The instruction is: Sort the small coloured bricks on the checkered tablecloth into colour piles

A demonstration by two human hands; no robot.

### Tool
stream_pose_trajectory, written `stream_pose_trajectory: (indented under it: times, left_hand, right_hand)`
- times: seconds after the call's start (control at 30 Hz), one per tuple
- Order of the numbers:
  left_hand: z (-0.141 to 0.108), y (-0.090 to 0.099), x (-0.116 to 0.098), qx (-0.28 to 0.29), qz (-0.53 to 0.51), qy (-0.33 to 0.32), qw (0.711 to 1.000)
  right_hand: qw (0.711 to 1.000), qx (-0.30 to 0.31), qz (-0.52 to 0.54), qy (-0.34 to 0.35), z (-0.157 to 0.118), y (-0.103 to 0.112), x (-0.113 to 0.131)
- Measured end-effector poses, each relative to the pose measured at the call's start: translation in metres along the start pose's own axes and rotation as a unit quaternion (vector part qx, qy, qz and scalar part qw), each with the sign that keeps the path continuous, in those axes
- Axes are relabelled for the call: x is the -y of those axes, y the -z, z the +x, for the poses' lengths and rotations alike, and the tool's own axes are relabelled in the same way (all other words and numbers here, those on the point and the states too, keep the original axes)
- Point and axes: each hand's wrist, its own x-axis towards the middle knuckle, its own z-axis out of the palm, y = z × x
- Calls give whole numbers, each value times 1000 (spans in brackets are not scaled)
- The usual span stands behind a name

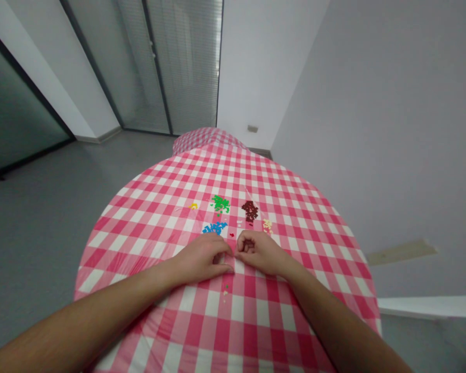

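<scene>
My left hand point(203, 258) rests low over the checked tablecloth, fingers curved and thumb apart from them, with nothing visible between. Facing it, my right hand point(263, 254) is curled, its thumb and index finger pressed together; whatever is pinched there, if anything, is too small to make out. The fingertips of both hands nearly meet. Just beyond the left hand lies a pile of small blue pieces point(215, 228). Small cream pieces point(267, 225) lie beyond the right hand. A tiny red piece point(231, 235) sits between the hands.
Farther back are piles of green pieces point(220, 203) and dark brown pieces point(250, 211), plus a few yellow pieces point(194, 206). A few tiny pieces point(225, 293) lie nearer me. The round table wears a red-and-white checked cloth point(295, 207); a wall stands to the right.
</scene>
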Motion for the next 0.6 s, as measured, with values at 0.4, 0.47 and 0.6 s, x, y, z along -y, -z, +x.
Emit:
stream_pose_trajectory:
  times: [0.4, 0.47, 0.6]
  left_hand:
    - [1, -2, 8, -133, -7, -81, 988]
    - [1, -2, 8, -148, -5, -88, 985]
    - [1, 0, 8, -171, -4, -87, 981]
  right_hand:
    - [961, -36, 272, -45, 5, -18, -6]
    - [961, -46, 268, -47, 5, -19, -5]
    - [963, -68, 255, -46, 6, -20, -2]
